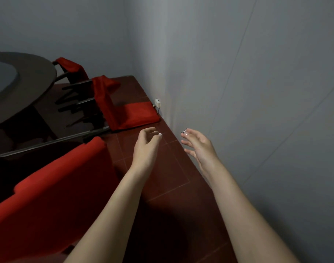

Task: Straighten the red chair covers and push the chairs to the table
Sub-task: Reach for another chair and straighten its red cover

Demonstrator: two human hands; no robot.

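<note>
Left grip (146,147) and right grip (198,147) were open, fingers loosely curled, holding nothing, above the dark-red tiled floor (168,179). At centre frame a red chair cover (137,116) lay partly on the floor beside the grey wall (257,92). A covered chair (58,177) stood lower left, the round counter (35,73) upper left.

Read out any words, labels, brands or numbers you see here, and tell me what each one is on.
No text can be read in this view.
Small white box on the wall: too small to show any marking.
Red chair covers and round table: plain, no labels.
Nails of the right hand: dark and white pattern, too small to tell any letters.
</note>
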